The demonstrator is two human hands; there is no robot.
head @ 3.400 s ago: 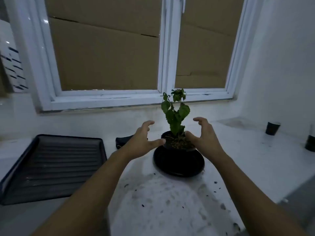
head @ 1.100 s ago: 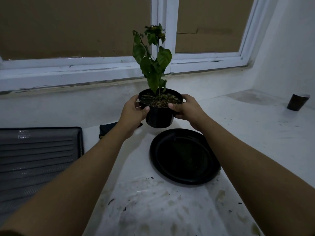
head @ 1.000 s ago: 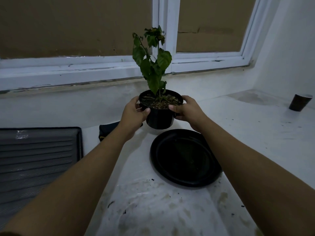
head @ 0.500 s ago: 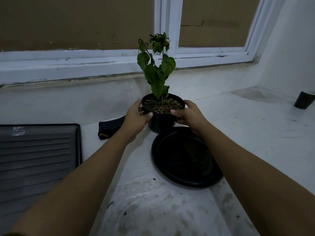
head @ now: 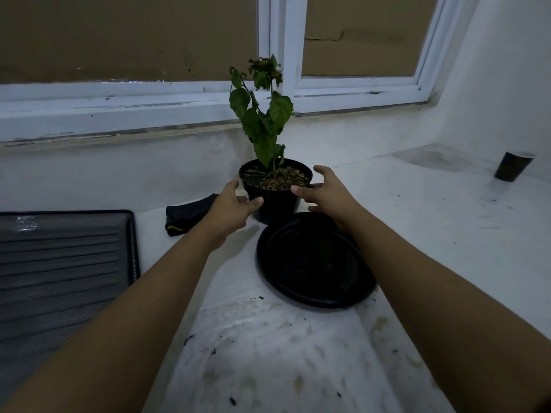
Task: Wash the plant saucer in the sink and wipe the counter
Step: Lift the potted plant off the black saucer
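The empty black plant saucer [head: 316,263] lies on the soiled white counter [head: 268,353]. Just behind it stands the black pot [head: 275,204] with its green plant [head: 262,120], set down on the counter. My left hand [head: 229,210] is at the pot's left side, fingers loosened, its thumb still touching the pot's wall. At the pot's right, above the saucer's far edge, my right hand [head: 331,195] has its fingers spread and a little off the rim.
A dark ribbed tray [head: 59,263] lies at the left. A dark folded cloth [head: 187,214] sits behind my left hand. A dark cup [head: 512,166] stands at the far right by the wall. Soil crumbs and stains mark the counter; the window sill runs behind.
Both hands lifted the pot off the saucer, carried it back and lowered it onto the counter behind the saucer. Their grip on it has now loosened, the right hand's fingers spreading.
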